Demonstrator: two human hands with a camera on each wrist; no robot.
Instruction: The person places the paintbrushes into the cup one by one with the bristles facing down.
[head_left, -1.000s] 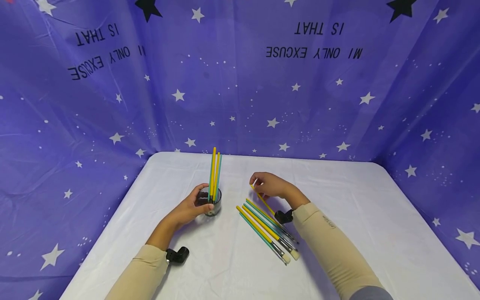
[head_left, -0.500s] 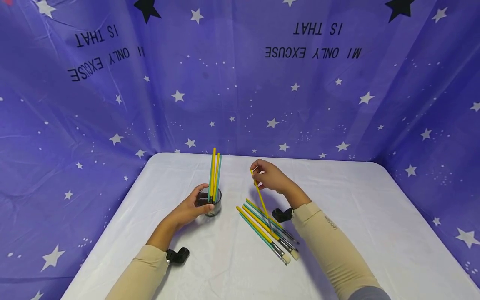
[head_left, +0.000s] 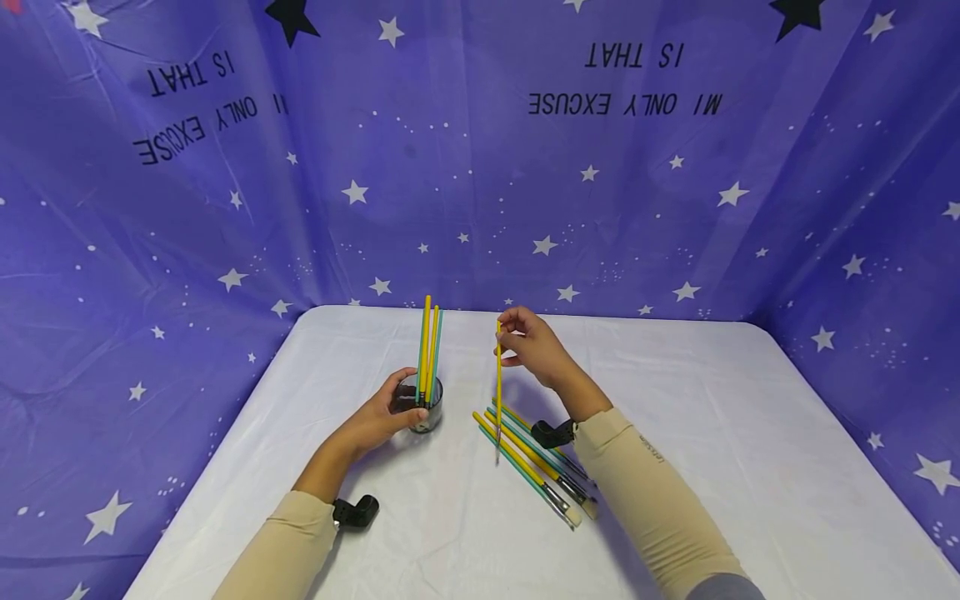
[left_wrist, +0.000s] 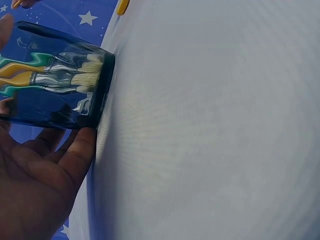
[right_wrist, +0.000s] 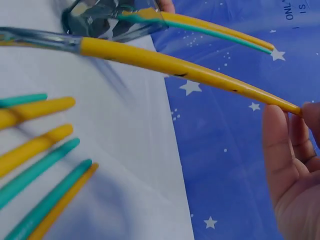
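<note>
My left hand (head_left: 378,423) grips a dark clear glass (head_left: 429,418) that stands on the table, thumb on the near side. Several yellow and green paintbrushes (head_left: 427,346) stand in it, handles up; the left wrist view shows their pale bristles (left_wrist: 87,78) near the glass's bottom. To the right, my right hand (head_left: 537,346) pinches a yellow paintbrush (head_left: 499,375) by the end of its handle. That brush hangs almost upright, its tip down, over the left side of a row of loose paintbrushes. In the right wrist view its yellow handle (right_wrist: 165,69) crosses in front of the glass.
Several loose yellow and green paintbrushes (head_left: 525,450) lie side by side on the white table (head_left: 420,533), handles pointing away, bristles toward the near right. A purple curtain (head_left: 480,167) with stars surrounds the table's back and sides.
My right hand has lifted the yellow paintbrush and shifted slightly left. The brush has swung from slanting over the row to nearly upright. My left hand and the glass have stayed put.
</note>
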